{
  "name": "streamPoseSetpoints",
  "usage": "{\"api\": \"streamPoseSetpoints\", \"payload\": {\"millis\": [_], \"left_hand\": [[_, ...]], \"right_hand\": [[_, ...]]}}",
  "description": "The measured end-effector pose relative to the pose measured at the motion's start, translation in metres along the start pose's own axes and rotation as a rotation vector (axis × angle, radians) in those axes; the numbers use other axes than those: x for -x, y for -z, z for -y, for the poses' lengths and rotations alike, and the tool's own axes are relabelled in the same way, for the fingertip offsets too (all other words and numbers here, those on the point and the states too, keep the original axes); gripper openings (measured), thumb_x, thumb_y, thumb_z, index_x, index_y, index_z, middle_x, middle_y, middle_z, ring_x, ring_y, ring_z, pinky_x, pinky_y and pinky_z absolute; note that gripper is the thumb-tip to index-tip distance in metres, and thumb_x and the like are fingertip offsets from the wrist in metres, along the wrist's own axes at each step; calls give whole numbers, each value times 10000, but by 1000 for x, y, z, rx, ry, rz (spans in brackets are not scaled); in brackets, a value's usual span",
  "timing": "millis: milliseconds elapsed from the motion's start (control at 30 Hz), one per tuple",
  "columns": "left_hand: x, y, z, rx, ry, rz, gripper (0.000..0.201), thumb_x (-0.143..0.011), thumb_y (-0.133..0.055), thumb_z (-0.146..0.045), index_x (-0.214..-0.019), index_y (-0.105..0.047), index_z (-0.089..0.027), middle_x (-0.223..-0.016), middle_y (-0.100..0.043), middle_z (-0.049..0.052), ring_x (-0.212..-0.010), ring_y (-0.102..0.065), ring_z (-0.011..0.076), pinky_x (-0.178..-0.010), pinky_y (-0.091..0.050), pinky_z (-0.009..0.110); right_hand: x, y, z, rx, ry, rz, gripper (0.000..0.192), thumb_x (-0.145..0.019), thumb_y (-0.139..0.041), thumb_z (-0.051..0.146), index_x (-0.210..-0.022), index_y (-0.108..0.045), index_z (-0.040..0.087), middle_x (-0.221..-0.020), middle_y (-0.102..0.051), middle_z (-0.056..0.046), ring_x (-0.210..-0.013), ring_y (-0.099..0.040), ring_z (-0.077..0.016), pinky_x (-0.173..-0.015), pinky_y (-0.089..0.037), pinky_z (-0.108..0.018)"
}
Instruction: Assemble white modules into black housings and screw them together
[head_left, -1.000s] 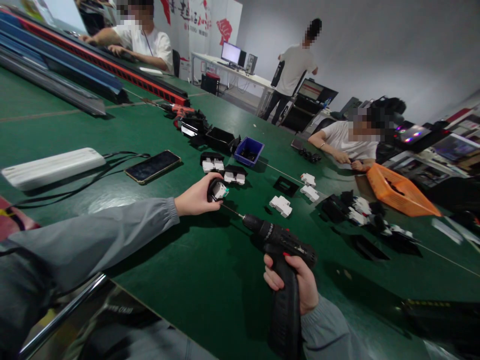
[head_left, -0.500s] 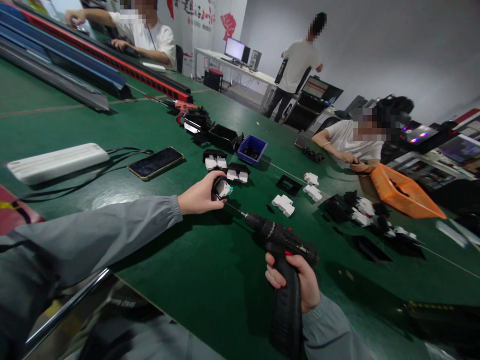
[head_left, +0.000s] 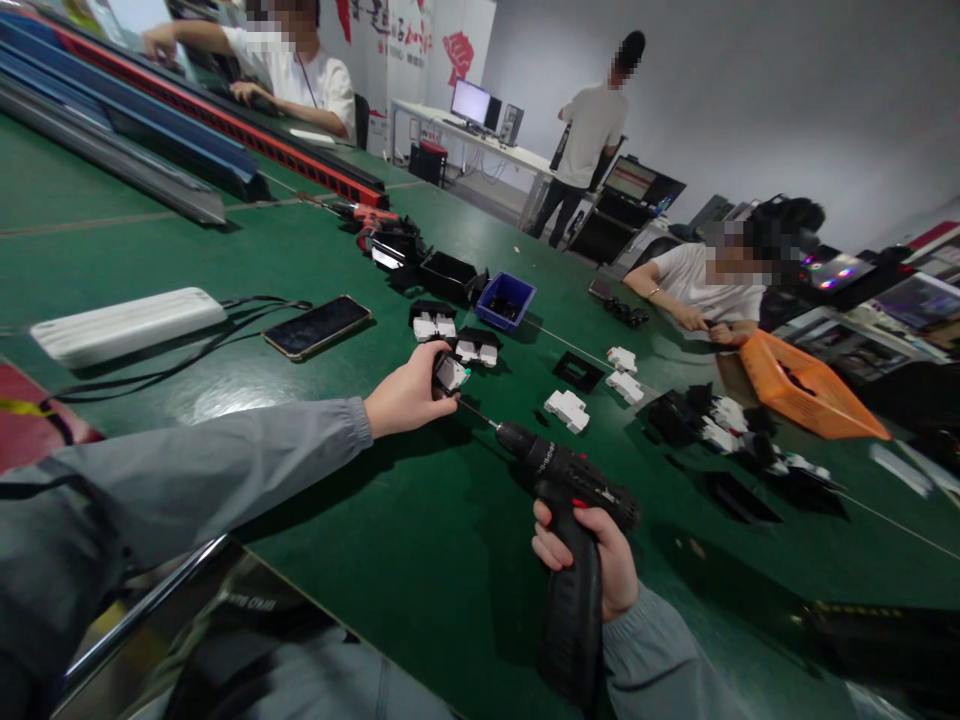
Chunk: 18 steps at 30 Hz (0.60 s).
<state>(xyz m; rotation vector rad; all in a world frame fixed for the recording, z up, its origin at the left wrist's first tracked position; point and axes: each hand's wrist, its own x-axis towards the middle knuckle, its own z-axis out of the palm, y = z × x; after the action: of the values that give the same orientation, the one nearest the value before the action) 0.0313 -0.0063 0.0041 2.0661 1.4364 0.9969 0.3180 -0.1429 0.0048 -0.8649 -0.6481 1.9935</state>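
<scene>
My left hand [head_left: 407,391] grips a small black-and-white plastic housing [head_left: 452,374] just above the green table [head_left: 420,540], its thumb and fingers around the sides. A black cordless drill [head_left: 566,470] is in my right hand [head_left: 592,555], fingers wrapped round the handle near the red trigger. The long thin bit points left toward the housing; its tip comes close to my left thumb, and I cannot tell whether it touches. Behind the left hand lie two similar black-and-white assemblies [head_left: 477,347]. To the right rests a loose white plastic part [head_left: 568,410].
A blue bin [head_left: 506,300] of small dark parts stands beyond the hands. A phone [head_left: 318,327] and a white power bank [head_left: 129,326] lie left. An orange basket [head_left: 814,385] sits right, near a seated person [head_left: 709,285]. A red-and-black drill [head_left: 367,215] lies at the back.
The view has shifted slightly. Both hands keep their grips, with the housing and drill in nearly the same position relative to each other. The standing person in the background has turned a little.
</scene>
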Motion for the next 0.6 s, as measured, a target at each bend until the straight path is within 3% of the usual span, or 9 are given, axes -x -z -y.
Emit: {"api": "streamPoseSetpoints", "payload": {"millis": [333, 467, 600], "left_hand": [[-1, 0, 2, -46, -32, -7, 747, -748, -682, -366, -1392, -345, -196, -1261, -551, 121, -842, -663, 199, -722, -528, 334], [-1, 0, 3, -8, -30, 17, 759, -737, -694, -361, -1393, -348, -195, -1265, -555, 119, -764, -656, 168, -720, -535, 337], [-1, 0, 4, 3, -39, 25, 751, -738, -693, -360, -1387, -355, -192, -1248, -564, 116, -764, -651, 164, -720, -536, 329]], "right_hand": [[-1, -2, 1, -14, 4, 23, 343, -812, -478, 358, -811, -714, 110, -551, -399, 4, -485, -217, -104, -497, -249, -260], [0, -5, 3, -66, -26, 28, 305, -798, -488, 340, -729, -687, 119, -518, -350, 21, -471, -222, -99, -492, -247, -250], [1, -6, 4, -53, -28, 17, 315, -785, -511, 351, -762, -704, 103, -536, -383, 14, -469, -247, -90, -496, -258, -242]]}}
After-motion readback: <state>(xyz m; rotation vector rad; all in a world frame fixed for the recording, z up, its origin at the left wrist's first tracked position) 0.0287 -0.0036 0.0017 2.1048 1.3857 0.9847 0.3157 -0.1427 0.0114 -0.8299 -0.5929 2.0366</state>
